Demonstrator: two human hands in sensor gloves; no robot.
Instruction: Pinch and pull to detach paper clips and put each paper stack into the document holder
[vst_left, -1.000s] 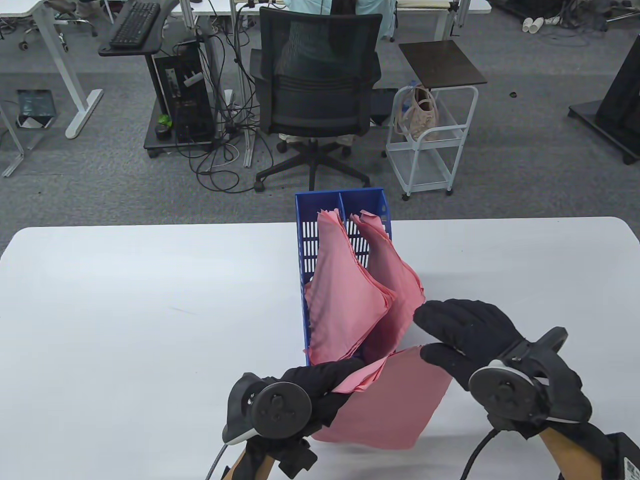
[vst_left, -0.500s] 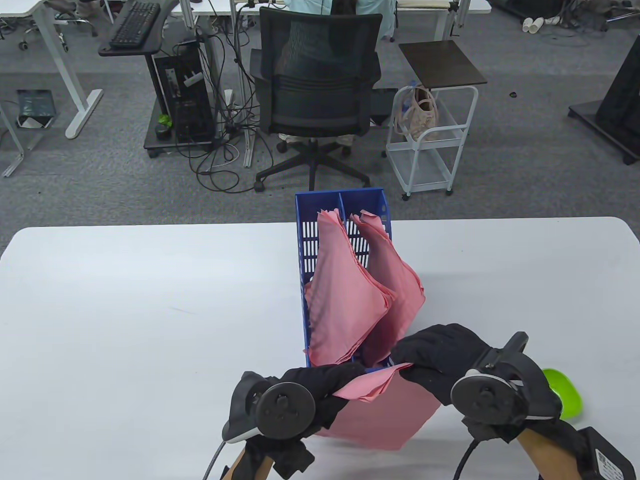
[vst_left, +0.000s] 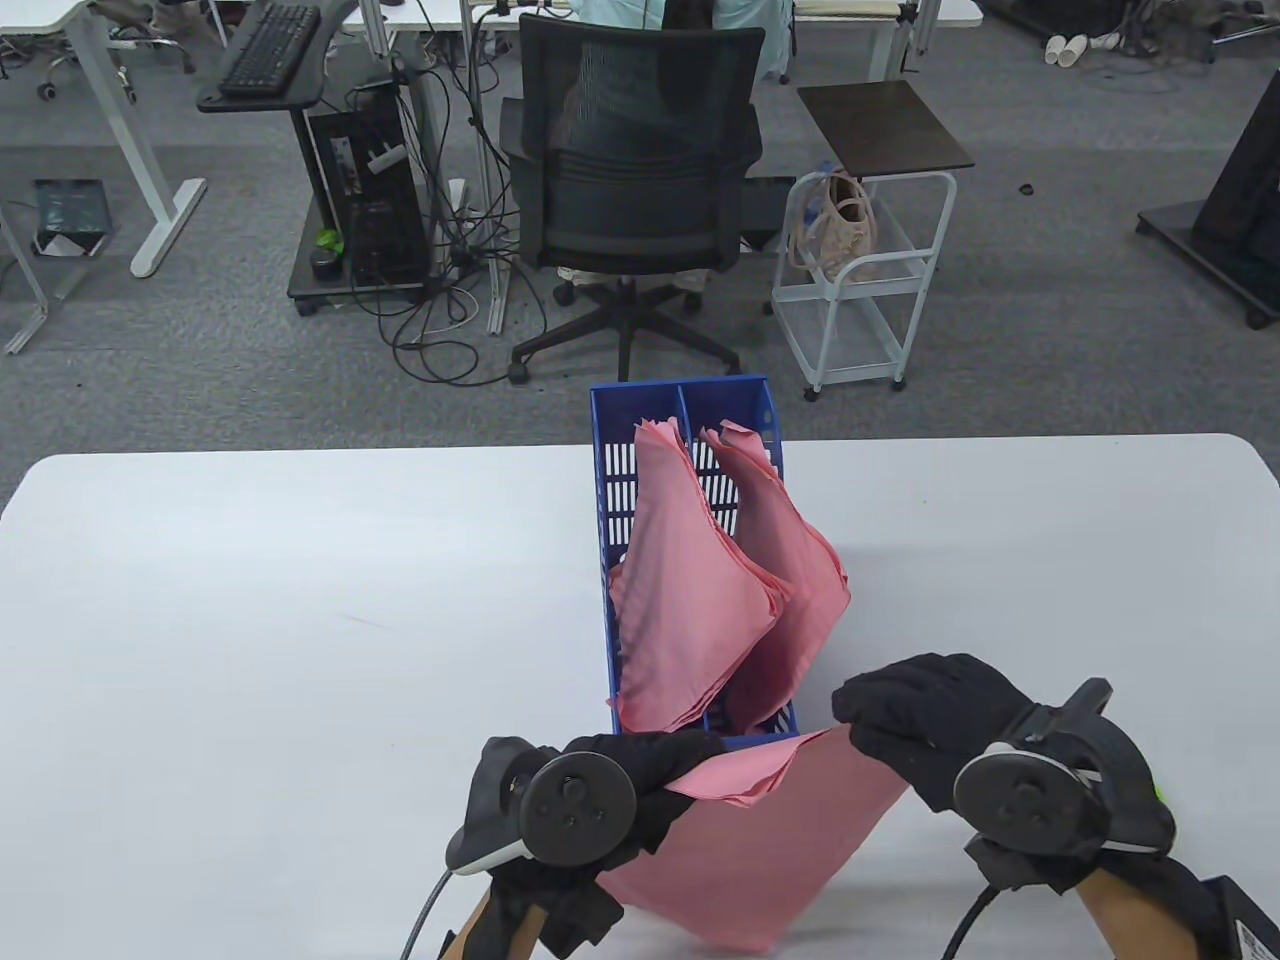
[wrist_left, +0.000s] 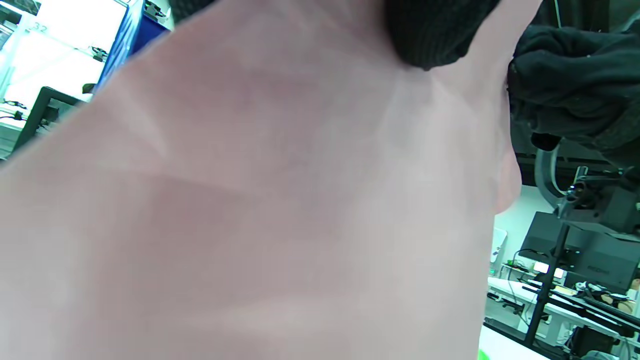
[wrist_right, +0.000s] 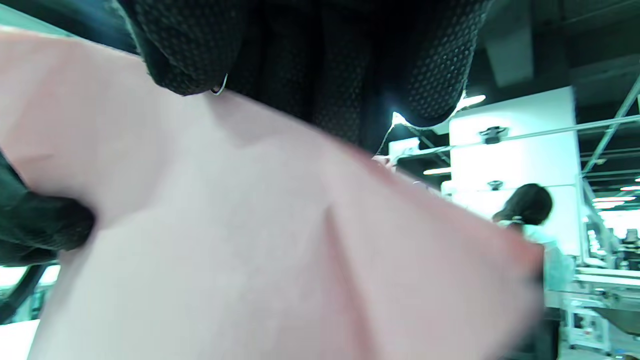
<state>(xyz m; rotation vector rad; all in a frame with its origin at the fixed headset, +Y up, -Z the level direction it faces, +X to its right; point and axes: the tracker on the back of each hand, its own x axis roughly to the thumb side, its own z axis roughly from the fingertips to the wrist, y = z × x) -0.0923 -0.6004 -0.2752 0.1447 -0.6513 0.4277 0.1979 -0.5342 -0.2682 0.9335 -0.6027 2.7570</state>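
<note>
A pink paper stack (vst_left: 770, 850) hangs over the table's near edge, held up between both hands. My left hand (vst_left: 650, 765) grips its upper left corner, where the sheets fan out. My right hand (vst_left: 880, 715) pinches the top right edge. In the right wrist view a small metal paper clip (wrist_right: 220, 90) peeks out under the thumb tip (wrist_right: 190, 55) on that edge. The pink sheet (wrist_left: 260, 200) fills the left wrist view. The blue document holder (vst_left: 605, 480) stands just beyond, with two pink stacks (vst_left: 690, 590) leaning in its compartments.
A sliver of a green object (vst_left: 1162, 795) shows behind my right tracker. Past the white table (vst_left: 250, 620), an office chair (vst_left: 635, 170) and a white cart (vst_left: 860, 280) stand on the floor.
My right hand went left to the stack's folded corner, then drew back right along the top edge. The stack now hangs lower and more tilted. The green object is almost hidden again.
</note>
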